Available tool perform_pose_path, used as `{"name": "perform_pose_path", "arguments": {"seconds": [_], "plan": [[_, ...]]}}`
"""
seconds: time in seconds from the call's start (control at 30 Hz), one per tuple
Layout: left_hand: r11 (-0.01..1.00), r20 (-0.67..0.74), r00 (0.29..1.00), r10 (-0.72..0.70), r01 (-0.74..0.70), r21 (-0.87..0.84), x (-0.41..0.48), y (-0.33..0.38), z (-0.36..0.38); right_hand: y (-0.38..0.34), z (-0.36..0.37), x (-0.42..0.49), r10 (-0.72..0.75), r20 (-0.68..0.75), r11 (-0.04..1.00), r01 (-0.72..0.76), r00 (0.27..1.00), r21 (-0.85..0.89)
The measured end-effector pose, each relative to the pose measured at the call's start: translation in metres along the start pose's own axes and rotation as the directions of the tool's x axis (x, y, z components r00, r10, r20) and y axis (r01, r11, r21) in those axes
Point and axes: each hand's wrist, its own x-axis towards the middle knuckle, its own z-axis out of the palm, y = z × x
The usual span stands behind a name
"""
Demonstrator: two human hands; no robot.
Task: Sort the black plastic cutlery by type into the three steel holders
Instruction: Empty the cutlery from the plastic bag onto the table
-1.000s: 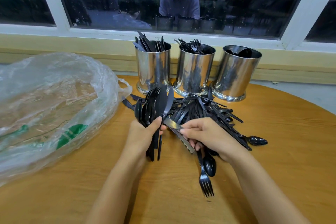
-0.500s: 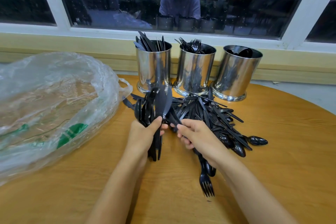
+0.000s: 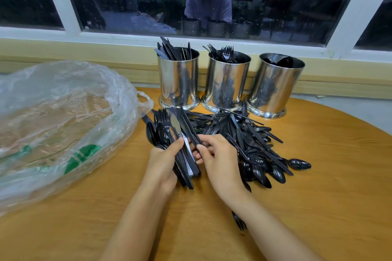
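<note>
Cutlery bundle (image 3: pixel 167 133) gripped in left hand (image 3: pixel 161 165), right hand (image 3: pixel 220 159) pinching 1 knife (image 3: pixel 188 127) of it

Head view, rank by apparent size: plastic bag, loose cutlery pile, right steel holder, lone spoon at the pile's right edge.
1. plastic bag, nearer the camera, so somewhat inflated
2. loose cutlery pile
3. right steel holder
4. lone spoon
</note>
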Motion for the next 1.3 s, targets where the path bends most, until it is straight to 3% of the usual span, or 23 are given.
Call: {"name": "perform_pose_path", "arguments": {"seconds": [0.17,0.27,0.43,0.53,0.7,0.83,1.0,1.17,1.23,1.3], "plan": [[1.000,0.013,1.000,-0.007,0.007,-0.013,0.000,-0.001,0.002,-0.002,0.003,-0.010,-0.257,0.098,0.904,0.275,0.961,-0.327],[1.000,0.005,1.000,-0.006,0.007,-0.031,0.001,0.001,-0.001,-0.004,-0.002,-0.009,-0.260,0.163,0.906,0.299,0.952,-0.299],[0.998,0.027,0.999,-0.033,0.034,-0.048,0.000,0.001,0.001,0.002,-0.032,0.003,-0.203,0.150,0.961,0.226,0.968,-0.159],[0.998,0.049,0.997,-0.054,0.056,-0.033,0.000,-0.003,0.002,0.011,-0.059,0.011,-0.089,0.063,0.951,0.104,0.994,-0.290],[0.986,0.044,0.996,-0.078,0.084,-0.146,0.004,0.002,-0.004,0.037,-0.108,0.018,0.181,-0.098,0.762,-0.203,0.979,-0.615],[0.979,0.053,0.994,-0.100,0.108,-0.170,0.004,0.002,-0.005,0.040,-0.117,0.018,0.321,-0.106,0.635,-0.297,0.941,-0.713],[0.984,0.044,0.995,-0.095,0.100,-0.144,0.004,0.000,-0.004,0.043,-0.116,0.019,0.308,-0.106,0.682,-0.297,0.945,-0.668],[0.981,0.038,0.992,-0.119,0.124,-0.146,0.003,-0.001,-0.001,0.042,-0.110,0.018,0.070,-0.186,0.718,-0.179,0.980,-0.673],[0.978,0.042,0.990,-0.133,0.138,-0.154,0.003,-0.002,-0.001,0.039,-0.107,0.017,-0.015,-0.211,0.789,-0.118,0.977,-0.603],[0.976,0.046,0.989,-0.141,0.147,-0.164,0.003,-0.003,0.000,0.035,-0.099,0.017,-0.009,-0.204,0.907,-0.078,0.979,-0.414]]}}
